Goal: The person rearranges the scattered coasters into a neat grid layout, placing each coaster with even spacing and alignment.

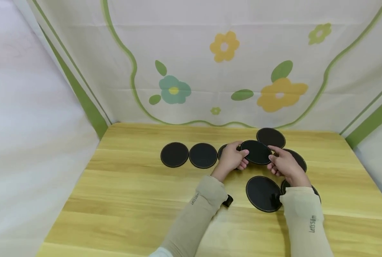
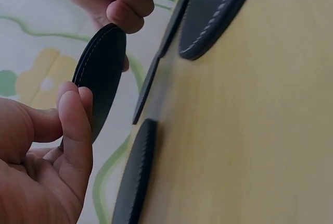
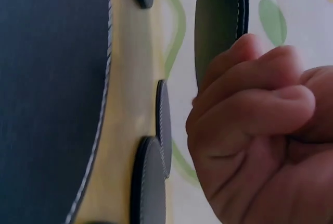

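Legibly | right sleeve (image 1: pixel 301 207): "Let'sSlim" | left hand (image 1: pixel 232 157), right hand (image 1: pixel 286 165): fingers curled, together pinching one black disc (image 1: pixel 256 152)

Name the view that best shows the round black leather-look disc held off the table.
Head view: the disc shows nearly its whole face. The left wrist view shows it narrowed, partly behind the left grip; the right wrist view crops it at the top.

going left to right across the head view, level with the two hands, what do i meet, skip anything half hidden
Leftmost black disc → second black disc → left hand → held black disc → right hand
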A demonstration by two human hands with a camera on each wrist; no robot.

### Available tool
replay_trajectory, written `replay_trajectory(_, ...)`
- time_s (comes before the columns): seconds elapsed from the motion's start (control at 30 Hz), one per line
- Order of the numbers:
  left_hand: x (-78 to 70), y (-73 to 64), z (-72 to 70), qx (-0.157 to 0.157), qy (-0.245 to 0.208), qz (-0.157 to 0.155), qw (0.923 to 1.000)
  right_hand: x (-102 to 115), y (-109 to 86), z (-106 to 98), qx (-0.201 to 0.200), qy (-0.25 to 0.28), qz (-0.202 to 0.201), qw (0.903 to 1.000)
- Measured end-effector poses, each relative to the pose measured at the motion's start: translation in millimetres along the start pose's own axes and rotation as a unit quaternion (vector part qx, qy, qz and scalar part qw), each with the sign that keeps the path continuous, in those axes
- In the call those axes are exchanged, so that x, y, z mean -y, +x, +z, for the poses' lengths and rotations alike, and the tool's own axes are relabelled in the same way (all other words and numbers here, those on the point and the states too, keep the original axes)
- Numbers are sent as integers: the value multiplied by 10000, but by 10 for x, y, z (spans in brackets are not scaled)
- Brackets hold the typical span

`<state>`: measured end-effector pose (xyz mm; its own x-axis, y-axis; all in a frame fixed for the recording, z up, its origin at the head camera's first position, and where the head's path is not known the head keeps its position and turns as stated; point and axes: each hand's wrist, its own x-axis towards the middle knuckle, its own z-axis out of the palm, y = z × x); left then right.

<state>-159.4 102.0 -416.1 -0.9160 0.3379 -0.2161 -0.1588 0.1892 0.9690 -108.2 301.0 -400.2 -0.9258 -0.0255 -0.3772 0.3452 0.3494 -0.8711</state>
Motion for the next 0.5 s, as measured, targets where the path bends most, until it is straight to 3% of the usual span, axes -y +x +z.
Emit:
replay_trajectory(0.3,-31,-24,28,437,89,-170,9989,-38,68,31,424,-389,335,9978)
replay_trajectory(0.5,23,-4,92,700,85,-221,9973,-114,71,2,373,-296,470,9978)
